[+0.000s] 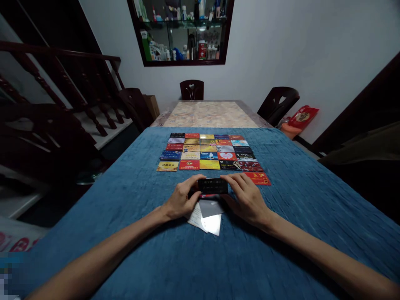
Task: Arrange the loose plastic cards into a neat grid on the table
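Between them, my left hand (182, 197) and my right hand (249, 198) hold a black card (213, 186) with faint lettering. The fingers and thumbs pinch it by its left and right ends, with its face tilted toward me. Below it lie several loose cards, among them a grey card (211, 208) and a shiny white card (214, 225), fanned over one another. A red card (260, 178) lies just beyond my right fingers. Farther off, rows of colourful cards, such as a yellow card (209, 164), form a neat grid.
A blue cloth (131, 241) covers the near part of the table, and a beige patterned tabletop (212, 113) shows beyond it. Dark wooden chairs (191, 89) stand around it. On the right is a red bag (303, 116); a wooden railing (62, 52) runs along the left.
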A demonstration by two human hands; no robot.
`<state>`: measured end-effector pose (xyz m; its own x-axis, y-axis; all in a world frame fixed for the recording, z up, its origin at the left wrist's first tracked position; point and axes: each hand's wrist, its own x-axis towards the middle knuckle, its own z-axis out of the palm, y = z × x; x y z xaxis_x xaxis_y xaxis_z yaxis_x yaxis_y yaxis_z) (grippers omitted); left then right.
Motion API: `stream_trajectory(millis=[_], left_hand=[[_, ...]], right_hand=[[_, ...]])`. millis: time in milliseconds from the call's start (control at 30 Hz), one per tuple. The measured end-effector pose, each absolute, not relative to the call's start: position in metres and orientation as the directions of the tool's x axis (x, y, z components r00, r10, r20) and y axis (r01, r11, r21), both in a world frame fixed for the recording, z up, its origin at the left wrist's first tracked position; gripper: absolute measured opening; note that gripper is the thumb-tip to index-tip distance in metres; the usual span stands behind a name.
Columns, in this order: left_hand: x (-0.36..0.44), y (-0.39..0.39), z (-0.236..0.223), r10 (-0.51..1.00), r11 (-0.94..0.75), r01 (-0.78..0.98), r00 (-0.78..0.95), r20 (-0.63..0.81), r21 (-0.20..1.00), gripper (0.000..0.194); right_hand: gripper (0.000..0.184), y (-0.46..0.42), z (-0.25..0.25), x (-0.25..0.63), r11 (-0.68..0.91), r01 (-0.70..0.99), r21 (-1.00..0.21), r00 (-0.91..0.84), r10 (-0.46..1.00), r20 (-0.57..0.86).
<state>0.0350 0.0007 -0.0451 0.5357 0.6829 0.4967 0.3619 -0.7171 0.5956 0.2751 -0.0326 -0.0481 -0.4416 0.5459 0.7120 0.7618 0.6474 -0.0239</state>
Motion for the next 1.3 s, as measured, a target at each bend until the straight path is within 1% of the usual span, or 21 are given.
stream_trajectory(millis=[100, 200, 300, 467, 600, 667, 767, 867, 933, 1067, 1300], left_hand=[[0.033, 0.006, -0.042, 0.633, -0.768, 0.374, 0.567, 0.528, 0.520, 0.052], [0.029, 0.014, -0.037, 0.589, -0.805, 0.398, 0.615, 0.523, 0.439, 0.056], [0.023, 0.024, -0.031, 0.578, -0.816, 0.439, 0.634, 0.514, 0.376, 0.056], [0.009, 0.046, -0.022, 0.525, -0.845, 0.480, 0.665, 0.531, 0.234, 0.058], [-0.004, 0.070, -0.013, 0.514, -0.835, 0.542, 0.709, 0.483, 0.092, 0.055], [-0.010, 0.084, -0.009, 0.521, -0.820, 0.570, 0.714, 0.467, 0.042, 0.053], [-0.016, 0.105, -0.004, 0.525, -0.806, 0.592, 0.716, 0.460, 0.000, 0.052], [-0.020, 0.128, 0.000, 0.542, -0.785, 0.619, 0.711, 0.449, -0.031, 0.052], [-0.023, 0.142, 0.002, 0.572, -0.759, 0.650, 0.697, 0.432, -0.045, 0.051], [-0.030, 0.171, 0.004, 0.631, -0.705, 0.706, 0.669, 0.393, -0.067, 0.051], [-0.039, 0.218, 0.006, 0.733, -0.610, 0.787, 0.606, 0.309, -0.094, 0.047]], right_hand=[[0.045, -0.027, -0.043, 0.273, 0.622, 0.783, 0.004, -0.431, 0.538, 0.724], [0.047, -0.020, -0.038, 0.270, 0.629, 0.777, 0.032, -0.451, 0.520, 0.726], [0.044, -0.008, -0.034, 0.266, 0.640, 0.766, 0.061, -0.482, 0.508, 0.714], [0.045, 0.021, -0.028, 0.257, 0.669, 0.742, 0.048, -0.511, 0.517, 0.686], [0.048, 0.048, -0.022, 0.250, 0.706, 0.705, 0.068, -0.559, 0.495, 0.666], [0.048, 0.064, -0.020, 0.246, 0.717, 0.693, 0.080, -0.585, 0.494, 0.643], [0.048, 0.090, -0.017, 0.239, 0.717, 0.693, 0.071, -0.598, 0.518, 0.611], [0.048, 0.119, -0.016, 0.231, 0.705, 0.709, 0.035, -0.587, 0.562, 0.583], [0.047, 0.137, -0.014, 0.226, 0.705, 0.709, 0.017, -0.592, 0.582, 0.558], [0.050, 0.169, -0.010, 0.214, 0.686, 0.728, 0.006, -0.596, 0.629, 0.499], [0.048, 0.217, -0.003, 0.191, 0.595, 0.802, -0.047, -0.533, 0.749, 0.394]])
